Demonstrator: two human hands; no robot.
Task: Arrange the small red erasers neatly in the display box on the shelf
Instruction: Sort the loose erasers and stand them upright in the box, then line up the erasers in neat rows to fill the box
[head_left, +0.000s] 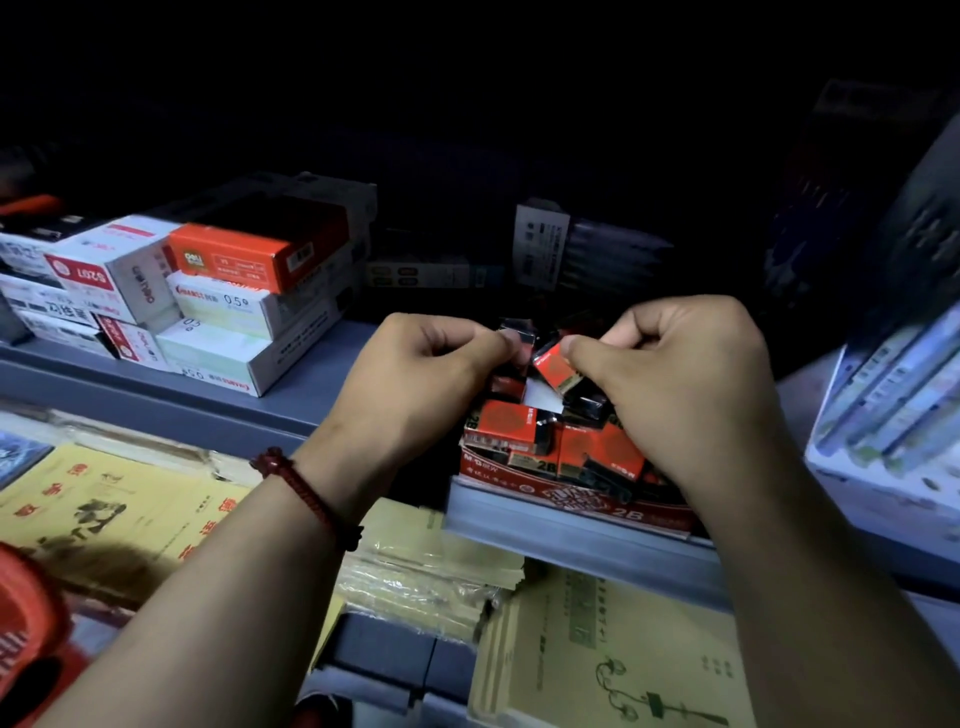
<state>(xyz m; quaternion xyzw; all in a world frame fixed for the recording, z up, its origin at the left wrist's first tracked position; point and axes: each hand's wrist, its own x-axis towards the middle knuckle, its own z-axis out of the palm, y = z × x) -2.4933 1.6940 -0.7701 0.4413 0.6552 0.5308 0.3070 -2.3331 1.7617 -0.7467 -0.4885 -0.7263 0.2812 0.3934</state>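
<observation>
Dim grey shelving is seen, with a red display box (587, 501) set at the near edge of the shelf (311, 395). Inside it, small red erasers (506, 428) are heaped loosely. Just above the heap, a tilted red eraser (553, 368) is pinched by the right hand (675, 384) between thumb and curled fingers. A dark-ended eraser (517, 335), just to its left, is pinched likewise by the left hand (415, 374). Stacked cartons (234, 291) are kept far left.

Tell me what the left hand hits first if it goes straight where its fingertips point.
Most likely the tilted red eraser pinched by the right hand; the left hand, pinching a dark eraser, points rightward at it across a narrow gap. Depth is unclear.
</observation>
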